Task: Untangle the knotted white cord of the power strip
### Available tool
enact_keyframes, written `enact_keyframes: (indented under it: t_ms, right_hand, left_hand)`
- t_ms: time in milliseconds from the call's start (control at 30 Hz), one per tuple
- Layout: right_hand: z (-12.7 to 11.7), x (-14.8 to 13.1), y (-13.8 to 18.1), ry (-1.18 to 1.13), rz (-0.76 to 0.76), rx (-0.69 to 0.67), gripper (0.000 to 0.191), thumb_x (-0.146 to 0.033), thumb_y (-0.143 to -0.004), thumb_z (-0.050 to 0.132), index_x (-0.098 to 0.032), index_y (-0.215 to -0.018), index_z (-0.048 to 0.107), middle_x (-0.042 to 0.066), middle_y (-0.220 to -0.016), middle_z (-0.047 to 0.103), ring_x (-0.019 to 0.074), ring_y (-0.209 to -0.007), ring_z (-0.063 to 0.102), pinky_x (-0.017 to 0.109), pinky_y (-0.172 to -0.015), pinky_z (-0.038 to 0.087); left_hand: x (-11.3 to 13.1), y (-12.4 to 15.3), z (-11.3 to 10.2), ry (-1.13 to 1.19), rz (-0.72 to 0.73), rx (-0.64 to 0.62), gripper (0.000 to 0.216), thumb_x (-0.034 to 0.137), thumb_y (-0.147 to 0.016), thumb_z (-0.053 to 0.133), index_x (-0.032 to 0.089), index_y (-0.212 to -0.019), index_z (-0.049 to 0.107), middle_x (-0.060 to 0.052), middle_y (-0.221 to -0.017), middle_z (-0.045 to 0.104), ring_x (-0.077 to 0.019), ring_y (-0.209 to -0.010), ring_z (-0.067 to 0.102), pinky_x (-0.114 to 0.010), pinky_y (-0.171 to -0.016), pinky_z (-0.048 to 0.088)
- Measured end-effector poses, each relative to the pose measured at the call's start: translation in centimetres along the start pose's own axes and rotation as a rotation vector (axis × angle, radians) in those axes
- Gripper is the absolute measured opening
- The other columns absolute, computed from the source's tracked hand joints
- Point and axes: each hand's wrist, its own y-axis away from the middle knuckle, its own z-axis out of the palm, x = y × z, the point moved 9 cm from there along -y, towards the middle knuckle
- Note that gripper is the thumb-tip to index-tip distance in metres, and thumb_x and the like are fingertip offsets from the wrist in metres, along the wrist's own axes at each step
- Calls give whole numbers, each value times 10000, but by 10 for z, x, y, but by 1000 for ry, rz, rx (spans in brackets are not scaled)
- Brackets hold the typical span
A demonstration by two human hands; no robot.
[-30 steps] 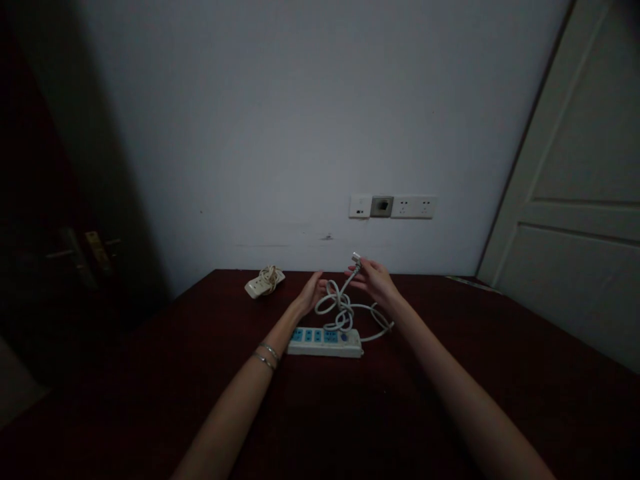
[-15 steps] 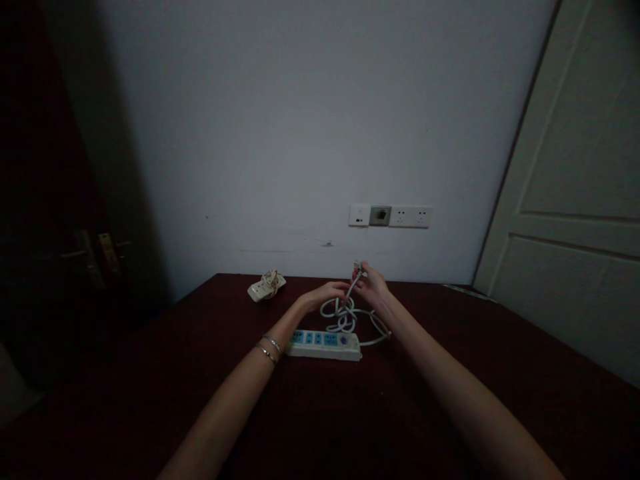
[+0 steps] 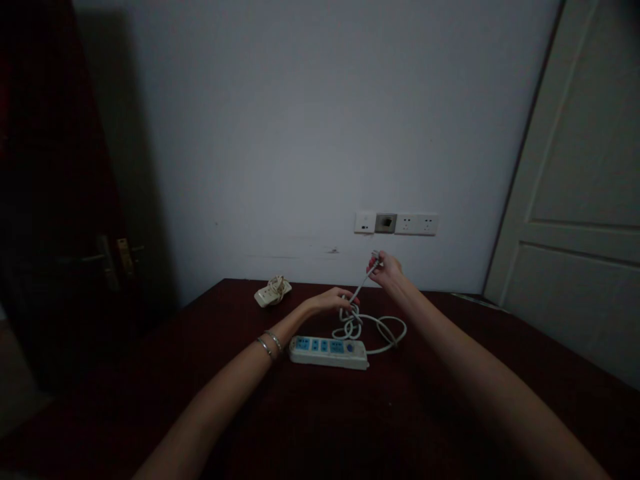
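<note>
A white power strip (image 3: 329, 361) with blue sockets lies on the dark red table. From its right end runs a white cord (image 3: 393, 343), looped and tangled behind the strip. My right hand (image 3: 387, 268) is raised near the wall, closed on the plug (image 3: 375, 255) at the cord's end. Between my two hands the cord stretches taut and slanting. My left hand (image 3: 336, 299) is closed around the cord at the top of the tangle; its fingers partly hide the loops there.
A second, cream power strip (image 3: 265, 297) with its cord wound on it lies at the back left of the table (image 3: 320, 413). Wall sockets (image 3: 417, 224) sit above the table's back edge. A dark door (image 3: 55, 233) stands left, a pale door (image 3: 580, 267) right.
My right hand has moved up and to the right with the plug, drawing a longer straight piece of cord out from my left hand. The view has shifted slightly.
</note>
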Motion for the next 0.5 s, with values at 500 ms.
enact_keyframes:
  t_ms: [500]
  right_hand:
    - [-50,-33,-34,-24,-101,141,102,-186,-802,411,-189,-704,437,-57,-497,480,67,-405,485,217,-487,449]
  left_hand:
    - [-14,12,-7,-1,-33,21,343,328,-666,624,121,-936,670,-78,-874,666,-137,-726,572,-228,-614,399]
